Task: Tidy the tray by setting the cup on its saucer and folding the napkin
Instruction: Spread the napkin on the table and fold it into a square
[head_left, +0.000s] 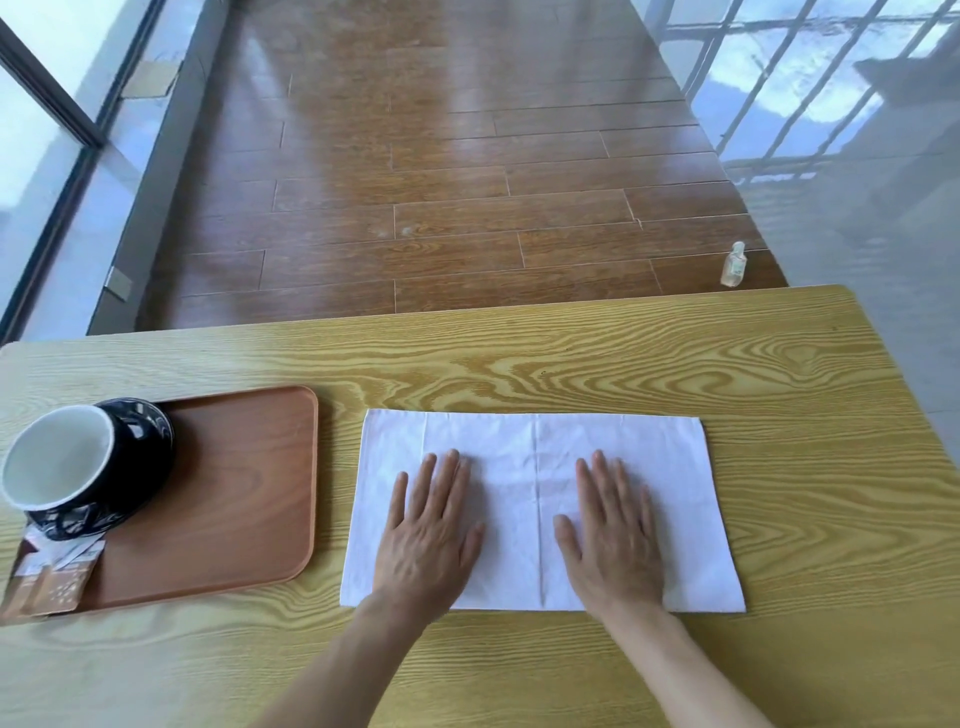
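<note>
1. Your left hand (428, 525) and right hand (610, 525) both lie palm-down on the napkin (535, 441). The fingers (447, 470) are spread flat and grip nothing. The two hands are set about evenly to either side of a vertical crease at the napkin's middle, so neither is clearly nearer the work.

2. The napkin lies directly under your palms on the counter (519, 358), outside the tray, just to its right. Its long axis runs left to right across your view. The near long edge sits at your wrists, and the far long edge lies beyond your fingertips. The next fold probably turns on this: the short ends lie outboard of each hand, so either hand could carry its own end over the centre crease.

3. The napkin is white, thin and flat, a rectangle with faint fold lines and light crumpling at the middle. It looks already halved, judging by its proportions, though layers cannot be counted.

4. To your left, the brown tray (234, 499) rests on the counter. At its left side stands the dark patterned cup (93, 467), white inside, apparently on a matching saucer (150, 415), whose rim shows behind it. Small packets (52, 582) lie at the tray's near left corner.

5. Beyond the counter, a small clear bottle (733, 265) stands on the wooden floor.
</note>
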